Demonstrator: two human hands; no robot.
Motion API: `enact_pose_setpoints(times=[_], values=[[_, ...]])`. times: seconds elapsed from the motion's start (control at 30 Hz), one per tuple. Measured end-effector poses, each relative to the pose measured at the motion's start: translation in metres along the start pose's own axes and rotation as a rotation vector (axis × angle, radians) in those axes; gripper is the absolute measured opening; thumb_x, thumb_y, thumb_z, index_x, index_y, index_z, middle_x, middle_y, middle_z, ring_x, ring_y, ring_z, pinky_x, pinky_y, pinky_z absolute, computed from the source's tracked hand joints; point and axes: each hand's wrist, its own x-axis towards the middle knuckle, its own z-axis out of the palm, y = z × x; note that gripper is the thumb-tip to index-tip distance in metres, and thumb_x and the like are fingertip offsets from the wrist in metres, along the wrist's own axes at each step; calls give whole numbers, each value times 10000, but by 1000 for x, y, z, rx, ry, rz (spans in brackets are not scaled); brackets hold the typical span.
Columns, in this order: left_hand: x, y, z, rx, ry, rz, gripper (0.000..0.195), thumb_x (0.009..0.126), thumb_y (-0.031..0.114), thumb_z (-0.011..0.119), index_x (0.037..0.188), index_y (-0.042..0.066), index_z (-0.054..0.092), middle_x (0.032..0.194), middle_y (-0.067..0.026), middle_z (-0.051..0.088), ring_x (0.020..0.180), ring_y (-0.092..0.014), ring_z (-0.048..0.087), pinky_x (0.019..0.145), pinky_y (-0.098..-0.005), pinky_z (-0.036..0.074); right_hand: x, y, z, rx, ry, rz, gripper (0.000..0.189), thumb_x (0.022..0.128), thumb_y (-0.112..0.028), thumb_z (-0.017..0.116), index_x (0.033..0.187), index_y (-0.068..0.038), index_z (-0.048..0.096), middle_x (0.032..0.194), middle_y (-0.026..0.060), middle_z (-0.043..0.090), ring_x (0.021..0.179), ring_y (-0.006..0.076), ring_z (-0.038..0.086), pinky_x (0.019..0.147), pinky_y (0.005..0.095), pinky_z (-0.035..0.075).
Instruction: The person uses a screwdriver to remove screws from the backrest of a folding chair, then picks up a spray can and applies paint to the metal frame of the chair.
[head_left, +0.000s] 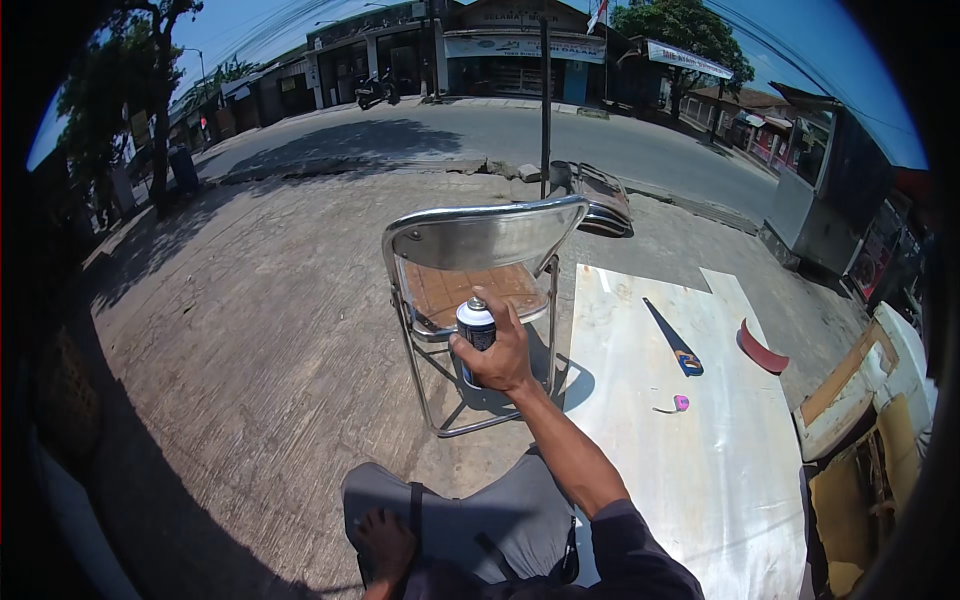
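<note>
My right hand (502, 350) is wrapped around a dark blue spray can (475, 324) with a white top, its index finger by the nozzle. Behind the can stands a metal-framed folding chair (495, 238), its shiny backrest towards me and its worn brown seat (461, 289) partly hidden by the can and hand. My left hand (385, 541) rests on my grey-trousered knee, in shadow, with no object visible in it.
A plywood sheet (637, 480) lies to the right, bearing a handsaw (673, 337), a pink tape measure (681, 403) and a curved red piece (760, 351). Worn cushioned parts (847, 382) lean at far right. A pole (545, 112) and folded chair (600, 199) are near the road.
</note>
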Motion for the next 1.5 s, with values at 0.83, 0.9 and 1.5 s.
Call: enact_pose_setpoints(times=[0.83,0.9,1.5], values=[[20,-19,32,-168,-8,2,251,804,217,705,1008,71,714,1184,-145,602,1201,-335,533,1034,-557,352,45,6,-13,-284,501,227,748,790,-171,818,1458,-111,486,1232,219,632,1096,382,646,974,484,508],[24,-22,32,-196,-72,-40,286,811,235,695,1033,56,708,1200,-156,602,1216,-341,523,1044,-565,346,57,26,-46,-345,679,143,746,786,-154,810,1453,-100,480,1254,231,634,1122,398,636,989,483,499],[11,-10,24,-96,-18,12,218,859,241,641,987,71,689,1159,-164,600,1136,-366,543,961,-564,368,75,-40,-16,-242,84,63,727,787,-219,804,1456,-172,522,1112,184,668,965,305,700,880,423,566]])
